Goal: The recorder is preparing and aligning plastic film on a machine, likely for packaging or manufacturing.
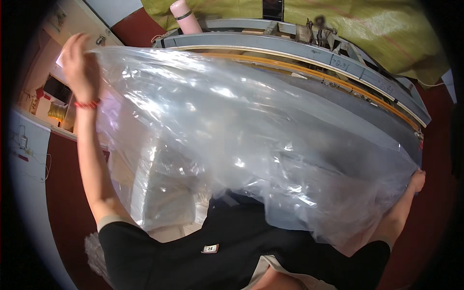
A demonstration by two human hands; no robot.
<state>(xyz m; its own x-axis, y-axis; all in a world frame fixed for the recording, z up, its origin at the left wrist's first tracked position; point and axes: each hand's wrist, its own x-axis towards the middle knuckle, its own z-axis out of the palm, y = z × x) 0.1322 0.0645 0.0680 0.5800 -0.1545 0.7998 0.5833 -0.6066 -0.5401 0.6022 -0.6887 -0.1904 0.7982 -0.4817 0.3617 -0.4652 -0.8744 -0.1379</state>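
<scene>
At far left, a white wall panel (29, 159) beside red-brown floor (63, 193); farther right, a grey metal frame (299, 44) bowed across the top, with an orange strip (290, 64) along its near side and yellow-green sheeting (357, 24) behind. At the frame's left part, a pink bottle (187, 19) with a dark band, contents hidden. Near upper left, the left hand (79, 67), raised, fingers upward and blurred, at the corner of a clear plastic film (232, 116); cannot tell whether clamped on it. Between both hands, that film, glossy and wrinkled, spread wide before a black shirt (232, 232), long axis slanting from upper left down to lower right, narrowing rightward. At that narrow end, the right hand (418, 181), clamped on the film's edge.
</scene>
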